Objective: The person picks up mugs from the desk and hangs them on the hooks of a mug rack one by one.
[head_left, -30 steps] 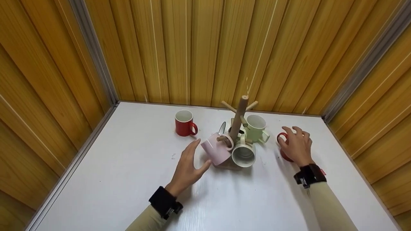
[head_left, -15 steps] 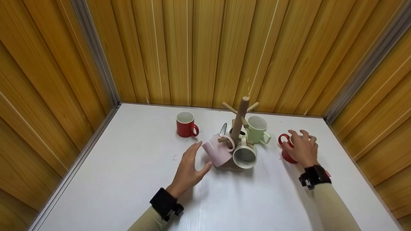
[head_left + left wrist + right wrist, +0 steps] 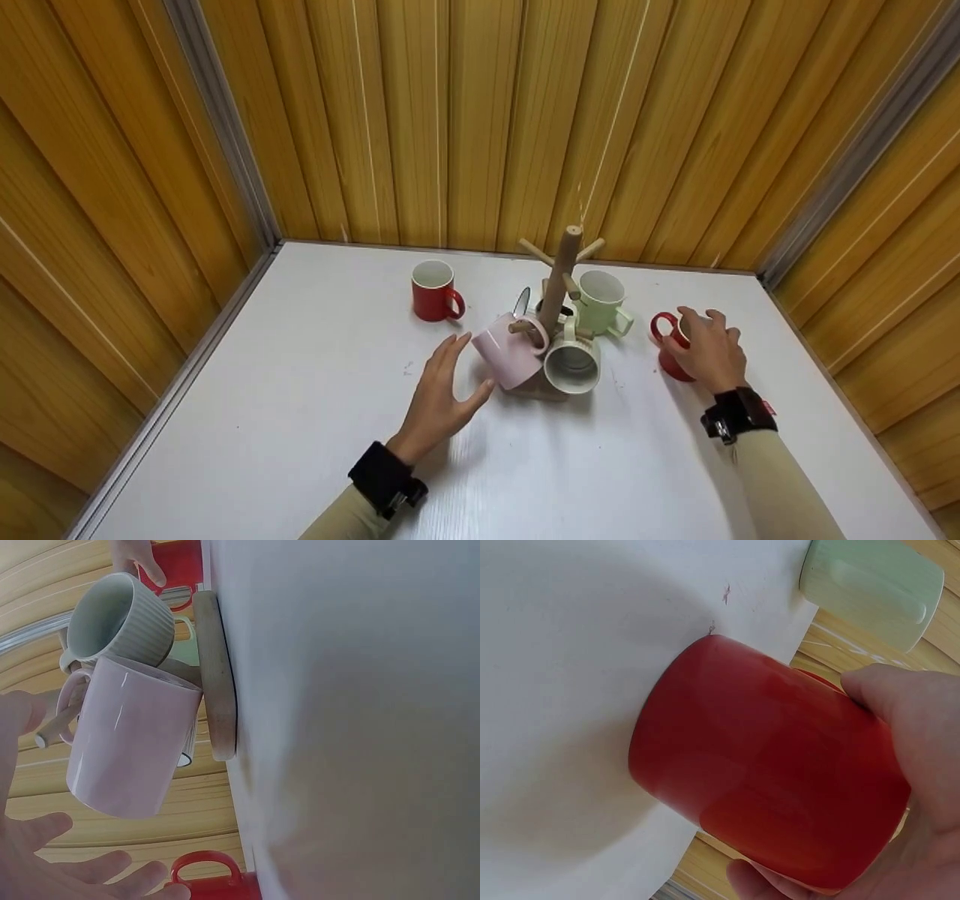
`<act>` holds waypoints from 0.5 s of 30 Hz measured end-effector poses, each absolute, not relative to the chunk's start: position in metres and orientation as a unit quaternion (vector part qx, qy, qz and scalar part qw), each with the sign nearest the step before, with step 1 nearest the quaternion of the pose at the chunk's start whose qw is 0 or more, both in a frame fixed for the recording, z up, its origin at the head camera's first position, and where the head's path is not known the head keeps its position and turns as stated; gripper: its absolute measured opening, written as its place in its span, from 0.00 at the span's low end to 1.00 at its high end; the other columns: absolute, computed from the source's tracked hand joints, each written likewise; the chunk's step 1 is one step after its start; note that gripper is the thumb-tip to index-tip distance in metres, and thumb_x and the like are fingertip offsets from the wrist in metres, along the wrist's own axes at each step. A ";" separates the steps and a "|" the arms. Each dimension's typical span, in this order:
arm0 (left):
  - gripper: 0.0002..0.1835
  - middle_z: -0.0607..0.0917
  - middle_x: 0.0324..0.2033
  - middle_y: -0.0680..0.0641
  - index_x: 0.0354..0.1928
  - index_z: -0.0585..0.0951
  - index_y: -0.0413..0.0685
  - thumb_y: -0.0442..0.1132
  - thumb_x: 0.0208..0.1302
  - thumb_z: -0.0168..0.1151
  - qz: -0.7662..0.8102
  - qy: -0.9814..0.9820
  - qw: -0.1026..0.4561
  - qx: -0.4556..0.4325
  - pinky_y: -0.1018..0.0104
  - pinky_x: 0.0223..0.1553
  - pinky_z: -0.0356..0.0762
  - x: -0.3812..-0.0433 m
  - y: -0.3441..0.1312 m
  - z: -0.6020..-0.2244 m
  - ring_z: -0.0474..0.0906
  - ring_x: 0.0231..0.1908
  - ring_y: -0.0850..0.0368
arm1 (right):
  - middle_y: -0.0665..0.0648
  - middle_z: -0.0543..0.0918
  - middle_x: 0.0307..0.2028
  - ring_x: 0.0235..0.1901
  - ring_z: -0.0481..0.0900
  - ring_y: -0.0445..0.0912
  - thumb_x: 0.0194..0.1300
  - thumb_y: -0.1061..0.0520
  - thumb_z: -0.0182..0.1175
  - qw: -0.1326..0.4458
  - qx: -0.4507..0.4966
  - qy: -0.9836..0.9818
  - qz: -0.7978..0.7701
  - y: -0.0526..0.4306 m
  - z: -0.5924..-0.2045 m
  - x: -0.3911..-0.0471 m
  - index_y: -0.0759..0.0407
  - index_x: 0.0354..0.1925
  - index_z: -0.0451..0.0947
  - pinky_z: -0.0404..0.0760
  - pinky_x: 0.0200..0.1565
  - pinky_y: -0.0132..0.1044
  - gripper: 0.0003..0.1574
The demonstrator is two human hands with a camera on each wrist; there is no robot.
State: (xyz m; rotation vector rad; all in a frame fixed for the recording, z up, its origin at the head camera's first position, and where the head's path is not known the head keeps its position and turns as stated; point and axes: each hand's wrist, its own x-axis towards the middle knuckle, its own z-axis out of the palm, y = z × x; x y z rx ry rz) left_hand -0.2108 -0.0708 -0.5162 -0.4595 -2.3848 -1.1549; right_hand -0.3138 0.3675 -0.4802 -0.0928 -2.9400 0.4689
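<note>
- Slightly rightward of its spot a second ago, the right hand (image 3: 711, 356) leaves more of the right red mug (image 3: 757, 757) showing; the left hand (image 3: 436, 401) lies about where it was.
- At far left, the left red mug (image 3: 430, 301) stands upright on the white table (image 3: 300, 390), handle toward the right.
- Nearer the person, the left hand reaches beside the pink mug, its fingers and thumb spread wide; I cannot tell whether it touches.
- That pink mug (image 3: 504, 356) hangs tilted, its handle over a peg of the wooden rack (image 3: 559, 281).
- Next, the ribbed pale mug (image 3: 574, 369) hangs from the rack, mouth toward the person.
- Behind it, the green mug (image 3: 598, 309) stands upright.
- Rightmost, the right hand curves over the right red mug, thumb on one side, fingers bent round the other; how firmly, I cannot tell.
</note>
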 end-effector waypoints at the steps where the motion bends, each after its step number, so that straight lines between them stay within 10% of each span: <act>1: 0.41 0.70 0.70 0.35 0.75 0.68 0.45 0.51 0.64 0.72 -0.418 -0.865 0.224 -0.166 0.40 0.67 0.68 -0.211 -0.071 -0.516 0.67 0.70 0.39 | 0.82 0.57 0.69 0.59 0.62 0.84 0.68 0.46 0.66 0.080 -0.032 -0.984 0.157 0.368 -0.480 -0.314 0.59 0.75 0.63 0.72 0.50 0.79 0.45; 15: 0.41 0.70 0.70 0.35 0.75 0.68 0.46 0.50 0.64 0.72 -0.417 -0.864 0.227 -0.165 0.40 0.66 0.70 -0.210 -0.071 -0.516 0.68 0.70 0.39 | 0.81 0.62 0.65 0.58 0.63 0.83 0.68 0.44 0.66 0.075 -0.023 -0.984 0.160 0.369 -0.481 -0.313 0.56 0.74 0.65 0.73 0.47 0.80 0.42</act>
